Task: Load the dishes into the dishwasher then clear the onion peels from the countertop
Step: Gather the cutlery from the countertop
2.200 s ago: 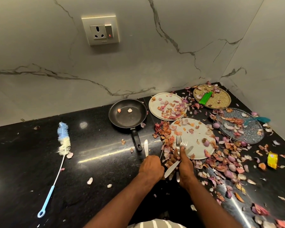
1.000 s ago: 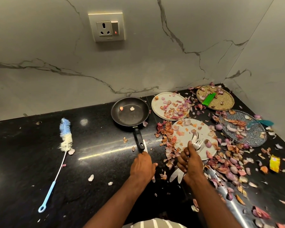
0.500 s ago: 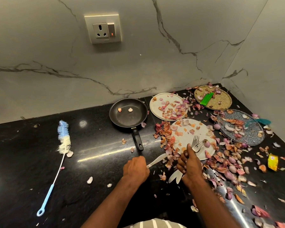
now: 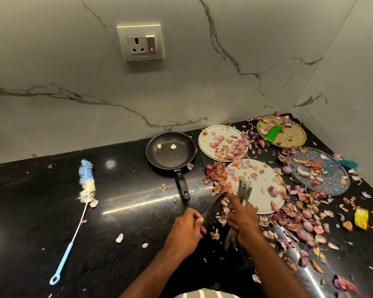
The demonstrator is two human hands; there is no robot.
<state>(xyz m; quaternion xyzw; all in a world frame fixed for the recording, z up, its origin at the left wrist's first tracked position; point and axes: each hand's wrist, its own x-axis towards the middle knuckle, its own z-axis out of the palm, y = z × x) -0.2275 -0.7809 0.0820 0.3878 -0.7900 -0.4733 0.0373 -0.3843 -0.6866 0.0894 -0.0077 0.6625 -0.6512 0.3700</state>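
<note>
My right hand (image 4: 242,221) grips a bunch of forks (image 4: 244,189), tines up over the near white plate (image 4: 261,186), with handles sticking out below the fist. My left hand (image 4: 186,230) holds a knife (image 4: 213,206) whose blade points up-right toward the right hand. A second white plate (image 4: 209,138), a woven round tray (image 4: 293,138) and a speckled blue plate (image 4: 332,181) sit further back and right. A black frying pan (image 4: 170,150) stands left of the plates. Onion peels (image 4: 299,218) cover the plates and the right half of the black countertop (image 4: 41,211).
A blue and white bottle brush (image 4: 84,190) lies on the left of the countertop. A yellow packet (image 4: 361,218) lies at the right edge. A green object (image 4: 272,133) rests on the woven tray. Marble walls close the back and right; a wall socket (image 4: 140,43) is above.
My left hand picked the knife up off the countertop near the pan handle and swung its blade toward the right hand. My right hand kept the forks over the near plate.
</note>
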